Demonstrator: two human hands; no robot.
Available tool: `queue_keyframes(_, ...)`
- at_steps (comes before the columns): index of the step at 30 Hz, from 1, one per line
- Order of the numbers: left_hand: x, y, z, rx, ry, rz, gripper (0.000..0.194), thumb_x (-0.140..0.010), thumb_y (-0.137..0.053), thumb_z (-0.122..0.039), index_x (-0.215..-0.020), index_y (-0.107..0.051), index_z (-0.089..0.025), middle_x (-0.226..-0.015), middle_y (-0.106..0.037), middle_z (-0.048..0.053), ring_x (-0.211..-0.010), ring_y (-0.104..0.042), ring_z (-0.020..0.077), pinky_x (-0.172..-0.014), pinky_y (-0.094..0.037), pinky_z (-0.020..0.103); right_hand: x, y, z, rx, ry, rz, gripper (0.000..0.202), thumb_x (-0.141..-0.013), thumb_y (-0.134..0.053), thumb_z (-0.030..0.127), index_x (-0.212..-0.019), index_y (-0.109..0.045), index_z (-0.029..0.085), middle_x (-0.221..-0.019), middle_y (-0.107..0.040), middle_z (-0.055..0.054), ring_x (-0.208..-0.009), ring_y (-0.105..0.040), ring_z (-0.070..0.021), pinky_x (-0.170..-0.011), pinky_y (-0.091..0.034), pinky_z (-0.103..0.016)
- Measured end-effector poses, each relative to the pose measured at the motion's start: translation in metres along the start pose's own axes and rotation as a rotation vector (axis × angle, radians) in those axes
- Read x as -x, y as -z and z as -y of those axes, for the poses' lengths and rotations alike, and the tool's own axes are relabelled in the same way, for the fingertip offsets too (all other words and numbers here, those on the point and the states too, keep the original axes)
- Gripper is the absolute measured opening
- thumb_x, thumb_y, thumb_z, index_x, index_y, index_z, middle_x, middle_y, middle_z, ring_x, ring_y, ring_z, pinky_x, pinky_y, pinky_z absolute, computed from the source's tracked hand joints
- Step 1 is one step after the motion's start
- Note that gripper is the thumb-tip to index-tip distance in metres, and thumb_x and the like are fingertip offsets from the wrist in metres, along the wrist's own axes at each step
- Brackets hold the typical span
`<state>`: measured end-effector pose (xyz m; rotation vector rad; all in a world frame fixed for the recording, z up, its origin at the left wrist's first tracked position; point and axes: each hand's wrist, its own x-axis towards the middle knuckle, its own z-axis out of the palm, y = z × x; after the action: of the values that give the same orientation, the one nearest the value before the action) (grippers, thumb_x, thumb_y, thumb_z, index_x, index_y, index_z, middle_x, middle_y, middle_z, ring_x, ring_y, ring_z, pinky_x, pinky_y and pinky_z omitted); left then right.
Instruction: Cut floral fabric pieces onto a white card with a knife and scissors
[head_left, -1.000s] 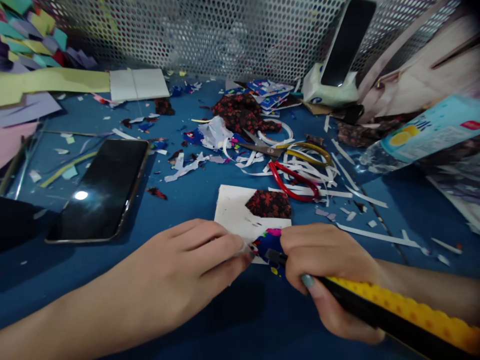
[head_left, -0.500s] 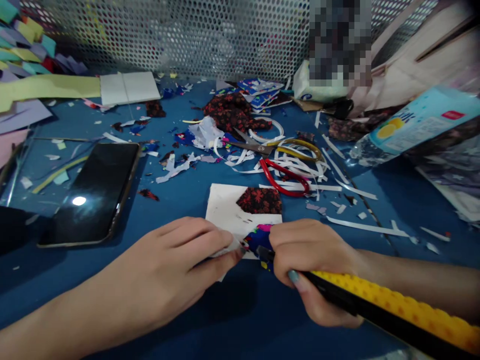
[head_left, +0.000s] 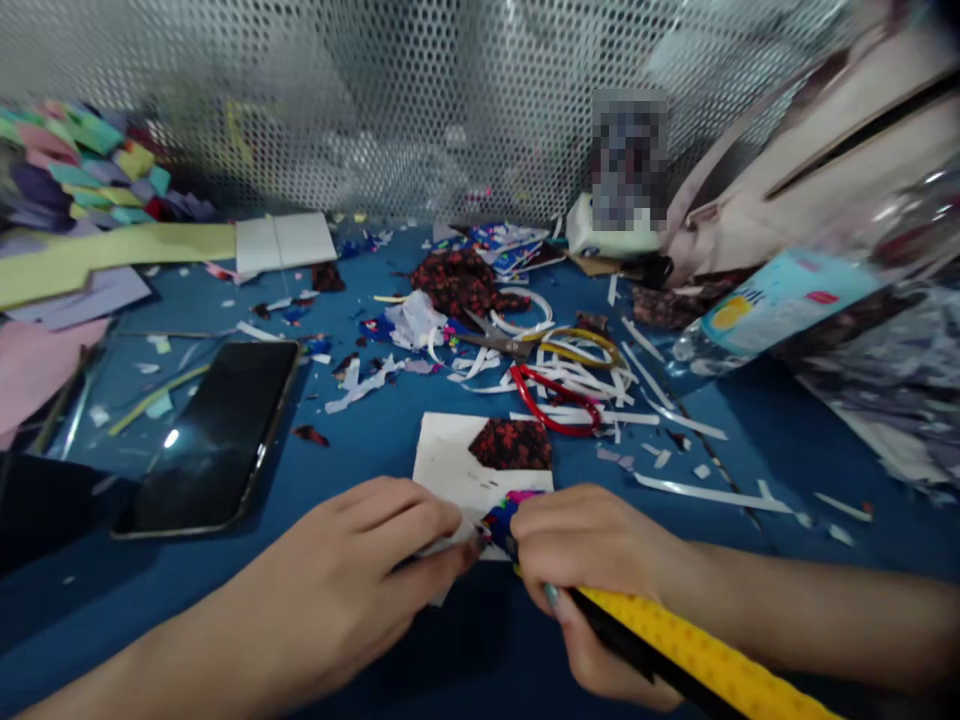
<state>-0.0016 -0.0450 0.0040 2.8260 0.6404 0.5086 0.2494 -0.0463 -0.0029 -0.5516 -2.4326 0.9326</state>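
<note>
Toward near edge of tabletop (head_left: 491, 660), pinching likely flimsy pale scrap (head_left: 451, 538) by edge in left hand (head_left: 360, 570), gripping yellow tool (head_left: 686, 650) in right hand (head_left: 592, 560).

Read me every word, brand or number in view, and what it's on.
"lk": bottle label, seemingly a word's end; its start is unclear.
Red patch on that label: too blurred to read.
Phone, yellow tool, card: no readable text.
</note>
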Motion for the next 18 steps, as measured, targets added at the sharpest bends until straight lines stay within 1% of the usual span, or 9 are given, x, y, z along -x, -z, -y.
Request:
queue_keyframes(1,0.000,0.001,-0.001,0.020,-0.009,0.006,0.032,-0.100,-0.037,-0.010,-0.113,-0.065,-0.018,-0.102,-0.065,0.004,-0.093,-0.059,0.0188,-0.083,-0.048,0.031,0.000,-0.001,-0.001,-0.012,0.010,-0.003,0.011,-0.068,-0.045,0.014,-0.071,-0.039,0.022,-0.061,-0.039,0.004,-0.055,-0.036,-0.0112,-0.051,-0.027,-0.025)
queue_keyframes(2,0.001,0.002,-0.001,0.025,0.010,0.043,0.035,-0.097,-0.037,-0.007,-0.118,-0.063,-0.018,-0.105,-0.064,0.005,-0.095,-0.058,0.0197,-0.085,-0.048,0.032,0.000,-0.002,-0.003,-0.013,0.026,-0.018,0.010,-0.068,-0.045,0.014,-0.070,-0.039,0.022,-0.061,-0.040,0.004,-0.054,-0.036,-0.0110,-0.051,-0.028,-0.024)
queue_keyframes(4,0.002,0.004,-0.002,0.038,0.019,0.068,0.038,-0.092,-0.039,-0.004,-0.118,-0.061,-0.019,-0.105,-0.063,0.006,-0.095,-0.057,0.0210,-0.085,-0.049,0.033,0.000,-0.005,-0.006,0.011,0.065,-0.074,0.010,-0.066,-0.046,0.014,-0.069,-0.039,0.022,-0.060,-0.040,0.004,-0.053,-0.036,-0.0108,-0.049,-0.027,-0.024)
queue_keyframes(6,0.003,0.005,-0.003,0.052,0.042,0.088,0.041,-0.089,-0.041,-0.002,-0.121,-0.060,-0.021,-0.107,-0.062,0.006,-0.097,-0.056,0.0216,-0.086,-0.049,0.034,0.000,-0.007,-0.008,0.013,0.096,-0.136,0.008,-0.068,-0.044,0.015,-0.068,-0.041,0.022,-0.058,-0.042,0.004,-0.051,-0.037,-0.0104,-0.048,-0.028,-0.023)
queue_keyframes(8,0.004,0.006,-0.004,0.071,0.055,0.091,0.044,-0.088,-0.043,-0.002,-0.124,-0.057,-0.022,-0.108,-0.061,0.006,-0.096,-0.056,0.0219,-0.084,-0.049,0.034,0.000,-0.010,-0.010,-0.013,0.116,-0.174,0.007,-0.072,-0.041,0.016,-0.067,-0.040,0.022,-0.056,-0.044,0.004,-0.050,-0.040,-0.0104,-0.049,-0.031,-0.023)
queue_keyframes(11,0.004,0.006,-0.005,0.072,0.061,0.079,0.043,-0.087,-0.045,-0.001,-0.123,-0.058,-0.022,-0.108,-0.061,0.006,-0.095,-0.056,0.0212,-0.083,-0.050,0.033,0.001,-0.012,-0.011,-0.037,0.121,-0.185,0.015,-0.080,-0.038,0.021,-0.066,-0.037,0.022,-0.054,-0.045,0.003,-0.049,-0.042,-0.0102,-0.051,-0.034,-0.023)
queue_keyframes(13,0.004,0.005,-0.004,0.062,0.064,0.086,0.043,-0.086,-0.047,-0.001,-0.121,-0.059,-0.022,-0.107,-0.062,0.005,-0.095,-0.057,0.0204,-0.083,-0.051,0.031,0.002,-0.013,-0.012,-0.063,0.110,-0.194,0.019,-0.084,-0.038,0.024,-0.065,-0.037,0.022,-0.053,-0.044,0.003,-0.049,-0.041,-0.0098,-0.050,-0.034,-0.022)
queue_keyframes(16,0.004,0.004,-0.003,0.051,0.060,0.092,0.045,-0.083,-0.049,0.000,-0.121,-0.060,-0.022,-0.107,-0.063,0.005,-0.095,-0.058,0.0199,-0.082,-0.052,0.031,0.002,-0.013,-0.011,-0.130,0.093,-0.256,0.024,-0.087,-0.038,0.027,-0.063,-0.039,0.021,-0.053,-0.042,0.003,-0.049,-0.039,-0.0093,-0.049,-0.032,-0.022)
queue_keyframes(18,0.004,0.002,-0.002,0.034,0.057,0.077,0.045,-0.084,-0.048,0.001,-0.120,-0.061,-0.021,-0.106,-0.064,0.005,-0.094,-0.059,0.0198,-0.081,-0.053,0.031,0.002,-0.012,-0.010,-0.135,0.083,-0.265,0.026,-0.088,-0.038,0.028,-0.064,-0.039,0.021,-0.054,-0.042,0.003,-0.050,-0.039,-0.0098,-0.050,-0.032,-0.023)
